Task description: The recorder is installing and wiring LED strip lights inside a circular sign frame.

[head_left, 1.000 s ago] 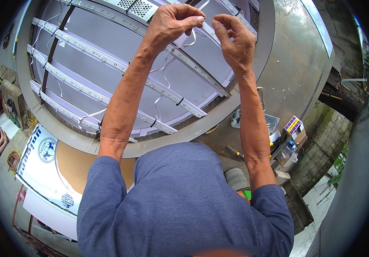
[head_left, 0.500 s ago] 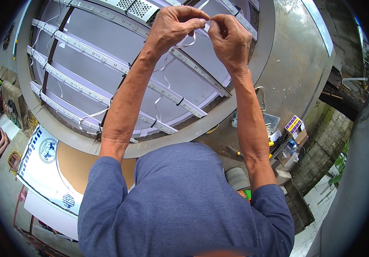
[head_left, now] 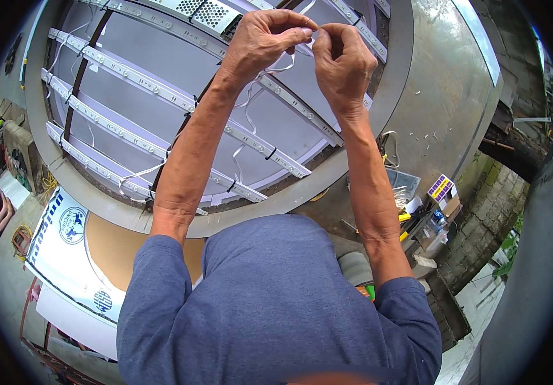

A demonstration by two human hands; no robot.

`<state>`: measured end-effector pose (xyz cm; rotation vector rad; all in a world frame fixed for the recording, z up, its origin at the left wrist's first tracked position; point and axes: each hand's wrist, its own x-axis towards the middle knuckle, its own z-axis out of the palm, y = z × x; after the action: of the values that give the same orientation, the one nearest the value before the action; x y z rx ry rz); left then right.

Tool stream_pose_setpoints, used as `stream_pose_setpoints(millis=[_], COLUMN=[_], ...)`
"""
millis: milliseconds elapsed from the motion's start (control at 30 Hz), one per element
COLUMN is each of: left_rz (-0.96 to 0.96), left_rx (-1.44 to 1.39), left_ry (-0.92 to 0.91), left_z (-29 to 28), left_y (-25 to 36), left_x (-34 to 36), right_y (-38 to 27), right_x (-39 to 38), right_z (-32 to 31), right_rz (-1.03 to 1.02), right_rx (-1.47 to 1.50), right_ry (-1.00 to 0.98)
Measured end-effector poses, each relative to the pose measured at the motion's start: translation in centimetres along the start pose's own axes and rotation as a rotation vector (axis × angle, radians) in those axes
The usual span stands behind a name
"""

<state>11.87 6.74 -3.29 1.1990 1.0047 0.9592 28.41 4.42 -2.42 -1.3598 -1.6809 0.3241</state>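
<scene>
My left hand [head_left: 263, 45] and my right hand [head_left: 342, 64] are raised close together at the top, fingertips almost meeting, both pinched; what they hold is too small to make out. Behind them loops a white wire [head_left: 249, 113]. Below and around them are several white LED strips [head_left: 129, 74] with black ties, fixed across a large round housing with a grey metal rim [head_left: 103, 213]. A perforated metal power supply [head_left: 203, 14] is just left of my left hand, partly covered by it.
Right: a metal surface [head_left: 437, 102] with scattered bits, a plastic tub [head_left: 402, 179], cardboard box [head_left: 444, 196] and a dark drop beside blockwork [head_left: 482, 231]. Lower left: a printed white-and-tan board [head_left: 113, 250]. A person's legs [head_left: 2, 215] show at far left.
My right hand has moved left and closed in on my left hand, which has shifted slightly right. Both remain pinched.
</scene>
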Motion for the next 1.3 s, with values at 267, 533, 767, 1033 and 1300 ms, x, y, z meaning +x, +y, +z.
stream_pose_setpoints(millis=[267, 533, 767, 1033, 1300], left_rz=[-0.008, 0.007, -0.057, -0.045, -0.058], left_rx=[0.022, 0.057, 0.081, 0.082, 0.077], left_ry=[0.001, -0.042, -0.048, -0.050, -0.025], left_z=[-0.9, -1.1, -1.1, -1.1, -1.0], left_y=[-0.5, -0.8, -0.1, 0.2, 0.4], left_x=[0.1, 0.3, 0.3, 0.3, 0.3], right_y=[1.8, 3.4, 4.2, 4.6, 3.7], right_x=[0.8, 1.9, 2.7, 2.7, 1.9], right_z=[-2.0, -2.2, -2.6, -2.7, -2.2], right_rz=[0.423, 0.398, 0.365, 0.336, 0.347], right_rx=[0.537, 0.582, 0.603, 0.624, 0.582], right_ry=[-0.309, -0.484, -0.597, -0.624, -0.509])
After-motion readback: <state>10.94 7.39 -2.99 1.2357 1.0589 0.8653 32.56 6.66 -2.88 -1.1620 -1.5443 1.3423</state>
